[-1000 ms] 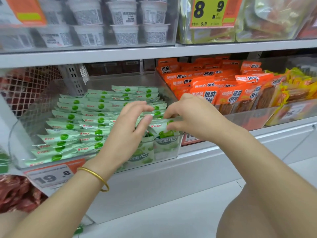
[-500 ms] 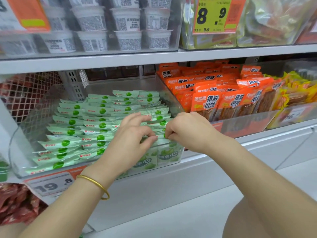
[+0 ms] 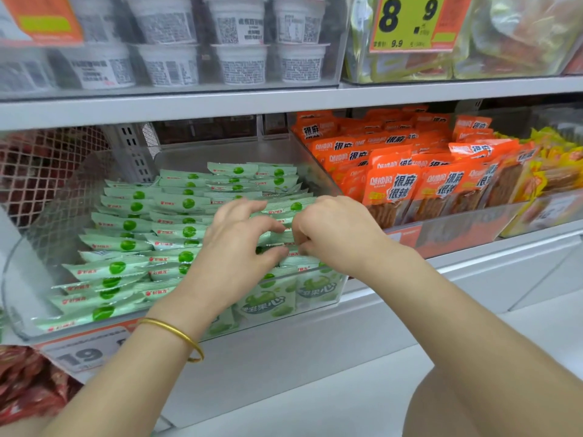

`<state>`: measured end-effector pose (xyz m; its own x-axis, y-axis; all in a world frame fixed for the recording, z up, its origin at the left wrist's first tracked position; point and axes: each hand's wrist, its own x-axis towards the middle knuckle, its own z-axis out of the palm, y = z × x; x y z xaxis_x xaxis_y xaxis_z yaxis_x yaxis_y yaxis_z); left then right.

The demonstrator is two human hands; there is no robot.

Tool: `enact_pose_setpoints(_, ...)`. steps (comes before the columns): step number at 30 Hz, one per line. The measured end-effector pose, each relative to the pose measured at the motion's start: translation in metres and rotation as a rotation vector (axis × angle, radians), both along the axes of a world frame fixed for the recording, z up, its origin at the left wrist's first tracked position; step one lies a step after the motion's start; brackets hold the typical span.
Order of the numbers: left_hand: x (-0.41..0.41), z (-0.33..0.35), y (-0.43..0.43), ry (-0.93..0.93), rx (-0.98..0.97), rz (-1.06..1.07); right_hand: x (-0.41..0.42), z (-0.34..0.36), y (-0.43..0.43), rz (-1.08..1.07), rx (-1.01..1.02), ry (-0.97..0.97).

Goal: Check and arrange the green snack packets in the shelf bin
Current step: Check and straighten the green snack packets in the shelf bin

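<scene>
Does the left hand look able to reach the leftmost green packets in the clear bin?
Likely yes: the left hand is in the open-topped clear plastic bin, right of the leftmost column of pale green snack packets.

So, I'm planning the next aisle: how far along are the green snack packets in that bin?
Mostly done: the green packets at the left and middle of the bin lie in neat overlapping rows. In hand: the left hand and right hand pinch packets in the right row, near the front. Left: straightening that row.
</scene>
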<state>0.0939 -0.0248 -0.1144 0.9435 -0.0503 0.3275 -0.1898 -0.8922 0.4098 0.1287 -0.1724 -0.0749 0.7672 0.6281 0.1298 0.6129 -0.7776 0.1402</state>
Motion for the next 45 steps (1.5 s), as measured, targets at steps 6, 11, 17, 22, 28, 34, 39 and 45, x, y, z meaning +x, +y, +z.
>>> enact_pose_setpoints(6,0.002,0.000,0.002,0.030,-0.002,0.007,0.001,-0.004,-0.003,-0.014,0.088,0.075)
enact_pose_setpoints(11,0.001,0.003,0.003,-0.034,-0.097,-0.030,0.000,0.003,-0.011,0.021,0.336,0.086)
enact_pose_setpoints(17,-0.010,0.027,-0.003,-0.070,-0.624,-0.209,-0.002,0.016,-0.023,0.119,1.014,0.049)
enact_pose_setpoints(22,-0.014,0.035,-0.003,-0.170,-0.981,-0.107,0.000,0.016,-0.022,0.202,1.351,0.300)
enact_pose_setpoints(28,-0.018,0.038,0.007,-0.140,-1.075,-0.134,-0.004,0.012,-0.012,0.239,1.308,0.650)
enact_pose_setpoints(34,-0.024,0.037,0.015,-0.007,-0.851,-0.411,0.001,0.011,-0.014,0.234,1.488,0.790)
enact_pose_setpoints(39,-0.027,0.037,0.016,0.041,-0.871,-0.459,0.001,0.009,-0.013,0.207,1.516,0.829)
enact_pose_setpoints(45,-0.027,0.037,0.016,0.025,-0.830,-0.432,0.002,0.009,-0.014,0.197,1.558,0.859)
